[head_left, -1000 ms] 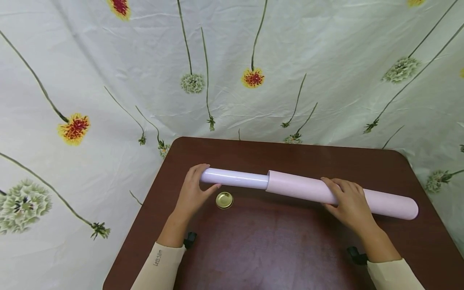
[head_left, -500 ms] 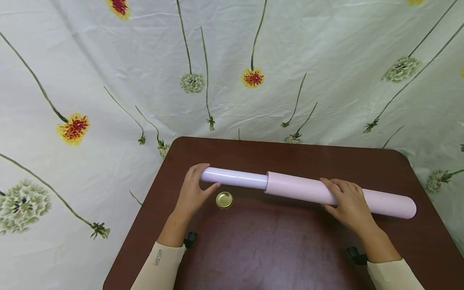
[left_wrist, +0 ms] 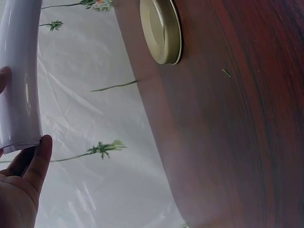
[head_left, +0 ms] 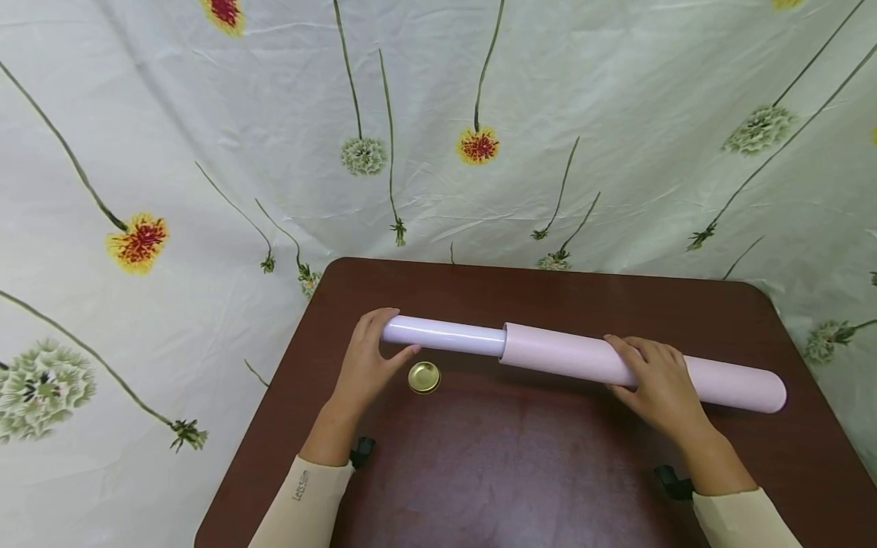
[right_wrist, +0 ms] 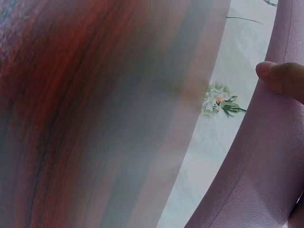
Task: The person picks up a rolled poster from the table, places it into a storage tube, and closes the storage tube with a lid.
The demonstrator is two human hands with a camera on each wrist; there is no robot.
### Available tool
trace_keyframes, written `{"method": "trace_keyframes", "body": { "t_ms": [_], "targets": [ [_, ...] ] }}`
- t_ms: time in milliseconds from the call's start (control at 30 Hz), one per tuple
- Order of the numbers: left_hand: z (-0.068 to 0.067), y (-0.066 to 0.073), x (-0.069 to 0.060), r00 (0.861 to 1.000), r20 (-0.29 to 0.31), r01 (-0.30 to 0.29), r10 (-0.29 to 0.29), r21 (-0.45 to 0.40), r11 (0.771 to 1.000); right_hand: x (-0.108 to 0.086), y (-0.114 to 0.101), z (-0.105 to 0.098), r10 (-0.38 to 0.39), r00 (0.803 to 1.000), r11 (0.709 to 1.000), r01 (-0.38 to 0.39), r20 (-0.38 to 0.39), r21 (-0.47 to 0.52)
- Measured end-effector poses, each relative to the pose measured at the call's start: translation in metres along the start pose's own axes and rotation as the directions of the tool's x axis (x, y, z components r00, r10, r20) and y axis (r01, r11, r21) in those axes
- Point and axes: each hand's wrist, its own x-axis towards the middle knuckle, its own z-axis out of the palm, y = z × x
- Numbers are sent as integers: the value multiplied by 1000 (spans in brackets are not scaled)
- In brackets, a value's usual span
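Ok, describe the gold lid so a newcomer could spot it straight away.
On the dark reddish-brown table, find the pale roll sticking out of the pink tube. Just on the person's side of that roll, near the left hand, lies the gold lid: small, round and shiny, where its neighbours are long, pale cylinders.

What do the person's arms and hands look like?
The left hand and right hand wear no gloves. The left sleeve and right sleeve are cream, the left with small dark lettering. A black device shows at each wrist.
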Motion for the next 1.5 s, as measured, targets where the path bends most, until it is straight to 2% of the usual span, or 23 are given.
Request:
{"method": "trace_keyframes", "body": {
  "t_ms": [267, 967, 1500],
  "targets": [
    [2, 3, 0, 1000, -4, -14, 14, -2, 1000, 1, -2, 1, 7, 1000, 1000, -7, 9, -2],
    [3, 8, -3, 998, 51, 38, -37, -13, 999, 3, -5, 4, 19, 1000, 1000, -19, 9, -1],
    [5, 11, -5, 998, 56, 31, -30, -9, 999, 5, -8, 4, 12, 1000, 1000, -12, 3, -1]
  ]
}}
